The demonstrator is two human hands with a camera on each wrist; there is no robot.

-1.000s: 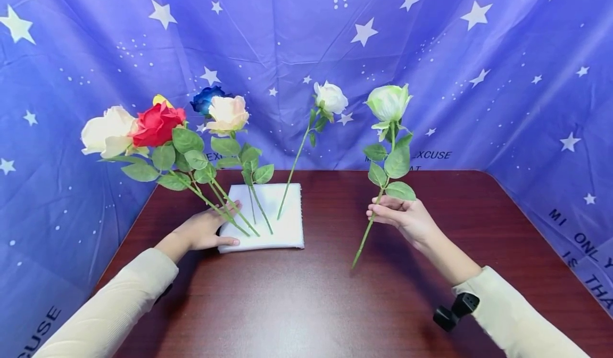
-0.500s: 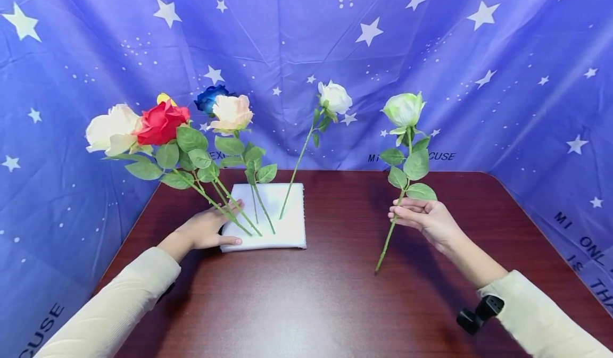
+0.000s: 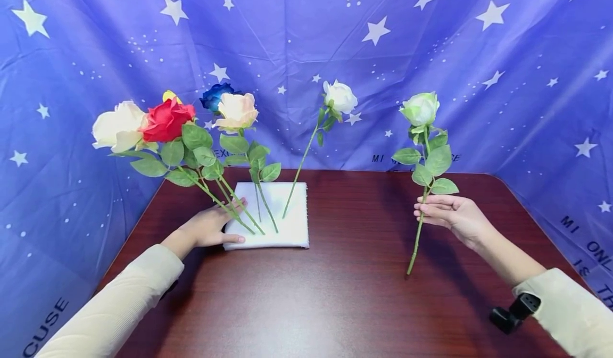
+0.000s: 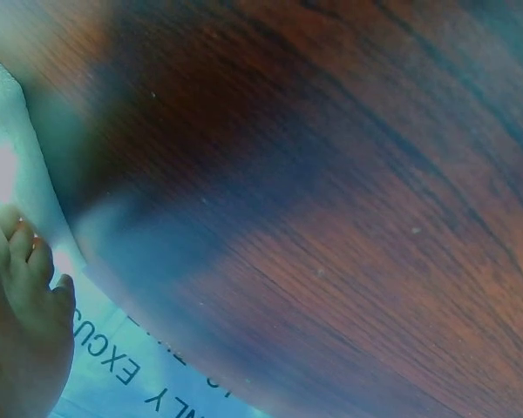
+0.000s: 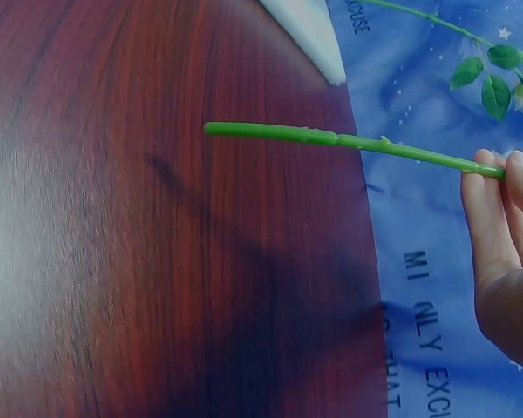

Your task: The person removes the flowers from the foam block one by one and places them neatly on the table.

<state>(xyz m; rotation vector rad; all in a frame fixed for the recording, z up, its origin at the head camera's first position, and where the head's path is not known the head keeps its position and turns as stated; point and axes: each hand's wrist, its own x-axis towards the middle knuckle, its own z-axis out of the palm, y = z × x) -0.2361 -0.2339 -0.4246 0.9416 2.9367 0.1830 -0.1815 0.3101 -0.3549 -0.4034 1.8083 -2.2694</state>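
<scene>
My right hand (image 3: pixel 455 214) pinches the stem of an artificial white-green rose (image 3: pixel 420 109) between thumb and fingers. That rose stands nearly upright to the right of a white foam block (image 3: pixel 294 233). In the right wrist view the bare lower stem (image 5: pixel 279 132) juts out past the fingers, above its shadow on the table. My left hand (image 3: pixel 206 229) rests on the block's left edge, thumb along the front and fingers partly behind stems. Stuck in the block are a cream rose (image 3: pixel 117 126), a red rose (image 3: pixel 167 119), a peach rose (image 3: pixel 237 112) and a white rose (image 3: pixel 340 97).
A blue rose (image 3: pixel 216 97) and a yellow flower (image 3: pixel 170 96) show partly hidden behind the others. Under everything lies a dark reddish wooden table (image 3: pixel 345 294). A blue star-printed cloth (image 3: pixel 282 28) hangs behind and at both sides.
My right hand has moved to the right with the white-green rose, away from the foam block, and the rose has become more upright. My left hand stays on the block.
</scene>
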